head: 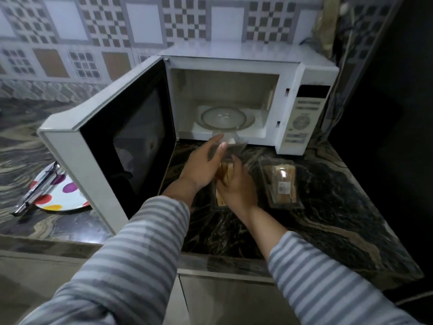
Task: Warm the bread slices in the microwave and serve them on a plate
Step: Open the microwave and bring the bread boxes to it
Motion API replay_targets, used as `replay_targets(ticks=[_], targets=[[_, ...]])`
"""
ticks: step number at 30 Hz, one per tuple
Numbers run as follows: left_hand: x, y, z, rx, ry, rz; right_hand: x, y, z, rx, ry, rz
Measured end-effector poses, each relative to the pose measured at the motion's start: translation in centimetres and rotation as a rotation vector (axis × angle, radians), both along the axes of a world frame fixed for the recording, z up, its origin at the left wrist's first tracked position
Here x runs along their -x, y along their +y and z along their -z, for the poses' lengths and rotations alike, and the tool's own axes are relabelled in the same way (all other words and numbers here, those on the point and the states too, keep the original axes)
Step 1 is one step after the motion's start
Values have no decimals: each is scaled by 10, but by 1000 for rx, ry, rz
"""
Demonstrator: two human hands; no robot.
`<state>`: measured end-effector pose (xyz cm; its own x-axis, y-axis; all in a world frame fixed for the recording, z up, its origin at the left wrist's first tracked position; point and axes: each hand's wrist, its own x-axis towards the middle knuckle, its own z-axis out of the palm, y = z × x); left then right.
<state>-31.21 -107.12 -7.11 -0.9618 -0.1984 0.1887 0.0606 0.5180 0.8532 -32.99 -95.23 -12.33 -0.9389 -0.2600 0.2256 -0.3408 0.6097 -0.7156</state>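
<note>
A white microwave (302,76) stands on the dark stone counter with its door (121,137) swung wide to the left; the glass turntable (223,117) inside is bare. In front of it lies a clear plastic clamshell of bread slices (226,171). My left hand (202,165) holds the clamshell's raised clear lid (230,141). My right hand (236,186) grips the bread slices in the tray below. A second, closed clamshell of bread (281,184) lies just to the right. A white plate with coloured dots (63,195) sits left of the open door.
Metal tongs (35,188) lie across the dotted plate. Cables hang down the wall right of the microwave (344,66). A dark surface rises at the far right. The counter's front edge (210,259) runs below my forearms, with cabinet fronts beneath.
</note>
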Motion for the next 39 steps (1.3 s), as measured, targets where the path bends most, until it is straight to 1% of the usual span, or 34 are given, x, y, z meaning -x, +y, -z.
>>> replay_targets(ticks=[4, 11, 14, 20, 27, 29, 32, 39], targets=[[6, -2, -10, -14, 18, -20, 5, -17, 2, -133, 52, 56], [13, -13, -14, -14, 15, -26, 14, -32, -7, -232, 28, 136], [15, -13, -11, -20, 27, -25, 19, -30, -17, -225, -12, 131], [17, -9, -8, -59, 42, 5, 14, -11, -40, -148, -37, 124], [16, 0, 12, -16, 26, 20, -19, 47, -38, -105, -56, 161], [11, 2, 20, 30, 44, 27, -28, 64, -42, -111, -30, 165], [4, 4, 34, 175, 28, 59, -41, 83, -46, -146, 14, 169], [-15, 3, 68, 483, -137, 96, -45, 97, -49, -136, 52, 280]])
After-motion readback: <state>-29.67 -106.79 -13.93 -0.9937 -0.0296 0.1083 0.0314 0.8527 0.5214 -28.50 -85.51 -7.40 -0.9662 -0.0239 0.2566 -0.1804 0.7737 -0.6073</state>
